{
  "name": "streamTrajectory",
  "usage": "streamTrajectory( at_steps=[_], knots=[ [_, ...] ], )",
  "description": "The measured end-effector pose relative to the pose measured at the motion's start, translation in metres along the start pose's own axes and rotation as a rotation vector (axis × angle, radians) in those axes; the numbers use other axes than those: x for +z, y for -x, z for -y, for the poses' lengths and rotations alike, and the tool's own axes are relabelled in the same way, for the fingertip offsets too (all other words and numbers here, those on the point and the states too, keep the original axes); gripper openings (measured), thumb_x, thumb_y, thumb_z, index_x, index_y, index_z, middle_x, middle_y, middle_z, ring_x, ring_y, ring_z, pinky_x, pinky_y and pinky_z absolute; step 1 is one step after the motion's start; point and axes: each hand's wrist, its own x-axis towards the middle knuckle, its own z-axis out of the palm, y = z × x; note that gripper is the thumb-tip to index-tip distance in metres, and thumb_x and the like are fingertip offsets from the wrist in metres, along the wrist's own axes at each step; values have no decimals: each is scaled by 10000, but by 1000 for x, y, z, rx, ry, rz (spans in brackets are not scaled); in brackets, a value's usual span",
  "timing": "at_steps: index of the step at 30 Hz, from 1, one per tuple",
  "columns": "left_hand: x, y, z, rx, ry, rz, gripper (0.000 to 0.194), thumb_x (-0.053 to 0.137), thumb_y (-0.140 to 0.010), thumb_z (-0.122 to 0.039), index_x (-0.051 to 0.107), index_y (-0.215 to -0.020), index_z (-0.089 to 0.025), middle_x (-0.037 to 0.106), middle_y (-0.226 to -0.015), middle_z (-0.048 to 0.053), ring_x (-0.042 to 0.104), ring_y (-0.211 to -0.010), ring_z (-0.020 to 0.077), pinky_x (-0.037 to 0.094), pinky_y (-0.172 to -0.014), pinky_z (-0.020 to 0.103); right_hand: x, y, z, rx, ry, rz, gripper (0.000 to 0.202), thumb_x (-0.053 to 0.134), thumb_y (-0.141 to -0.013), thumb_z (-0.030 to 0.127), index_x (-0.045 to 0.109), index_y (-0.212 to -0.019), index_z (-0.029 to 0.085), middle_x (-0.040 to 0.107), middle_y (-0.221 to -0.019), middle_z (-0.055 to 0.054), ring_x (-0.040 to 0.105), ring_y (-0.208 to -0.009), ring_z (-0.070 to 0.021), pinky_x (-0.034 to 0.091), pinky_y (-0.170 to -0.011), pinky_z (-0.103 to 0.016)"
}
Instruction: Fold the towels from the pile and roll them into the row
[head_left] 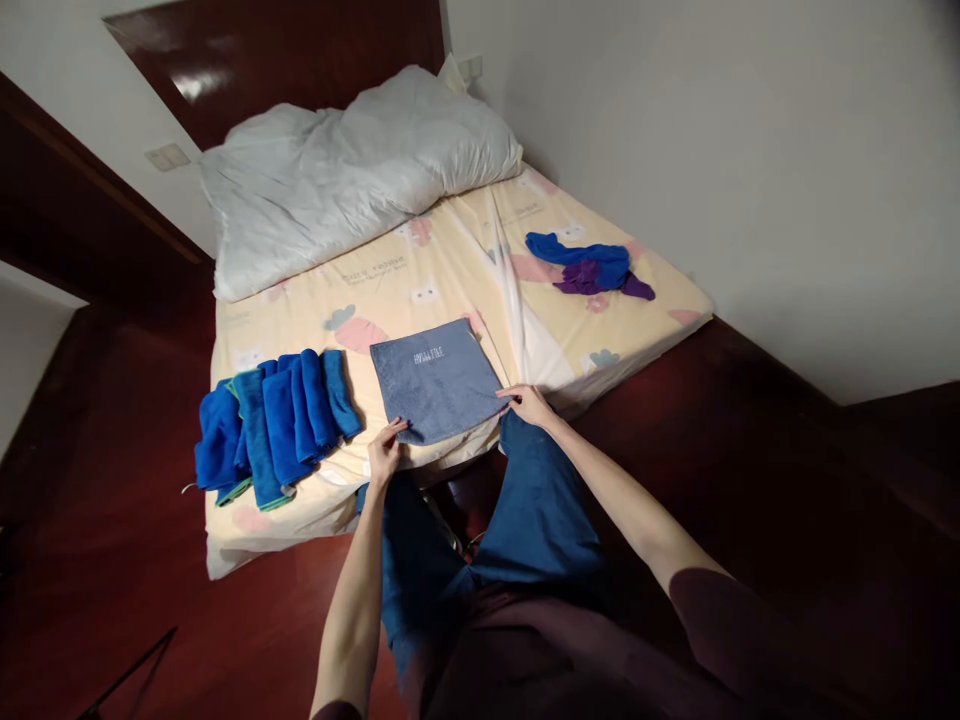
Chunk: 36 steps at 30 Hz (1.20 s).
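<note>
The left hand (385,452) is pinching the near left corner of a grey-blue towel (435,380), fingers closed on the edge with the thumb on top. The right hand (529,403) is gripping the near right corner the same way, fingers curled over the hem. Both arms are reaching forward from the body, with the blue trouser legs showing below them.

The towel is lying flat and smooth, a neat rectangle slightly turned, with a small line of pale lettering near its far edge. It is sitting at the near edge of the bed (457,260), stretching away from both hands, its near corners just under the fingertips.

Just beside the towel on the left, a row of folded blue towels (281,425) is lying overlapped like shingles; about six are showing, some with green trim, though the exact count is hard to tell. Well apart on the right side of the bed, a loose heap of cloths (589,265) is resting, one blue and one purple. At the head of the bed one white duvet (352,170) is lying bunched up on the yellow cartoon-print sheet.
</note>
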Motion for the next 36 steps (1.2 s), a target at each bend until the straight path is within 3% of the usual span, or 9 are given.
streamTrajectory(
  at_steps=[4,8,13,18,24,28,31,36],
  knots=[
    [9,-1,3,-163,129,-157,408,518,-902,-491,719,-1013,-154,736,-904,111,696,-952,246,573,-837,385,-1,-3,-9,115,-164,-106,320,549,-791,161,774,-1019,160,785,-1023,-80,739,-865,-202,604,-841,-342],
    [13,-1,2,-201,174,-228,398,545,-892,-534,670,-836,-161,630,-698,50,609,-691,180,515,-656,290,-1,-4,-15,172,-246,-193,279,615,-790,304,749,-976,146,771,-906,-83,698,-743,-193,590,-745,-324],
    [15,-4,5,-198,157,-273,401,520,-913,-537,616,-787,-169,565,-684,14,526,-668,146,449,-650,249,0,-4,-11,146,-240,-207,346,621,-794,415,737,-987,152,751,-901,-77,659,-716,-184,568,-742,-333],
    [16,-5,9,-182,142,-277,419,529,-901,-569,613,-778,-177,556,-676,5,517,-667,148,413,-649,247,-4,-9,-2,131,-391,-189,382,674,-790,509,737,-978,183,755,-968,-85,689,-875,-219,561,-852,-362],
    [16,-6,11,-167,134,-283,410,540,-902,-566,602,-760,-187,543,-672,5,506,-662,148,406,-647,256,-8,-15,1,235,-483,-87,478,712,-742,621,684,-932,184,678,-754,-23,575,-601,-148,513,-595,-290],
    [17,-6,13,-198,174,-301,406,559,-894,-566,615,-766,-184,555,-687,10,517,-670,150,414,-649,257,-5,-18,-2,187,-427,-110,476,652,-775,661,629,-798,186,653,-723,-21,597,-659,-162,494,-633,-276],
    [18,-6,14,-233,194,-312,406,583,-873,-571,638,-784,-179,567,-690,13,522,-666,149,426,-646,254,0,-21,-7,176,-338,-149,460,602,-814,644,622,-782,186,669,-730,-26,624,-702,-178,498,-675,-278],
    [20,-5,16,-282,218,-354,413,609,-844,-569,615,-717,-176,523,-617,-1,486,-601,134,414,-591,250,6,-22,-15,179,-157,-161,330,563,-890,487,670,-824,183,724,-791,-49,670,-757,-199,511,-707,-279]
  ],
)
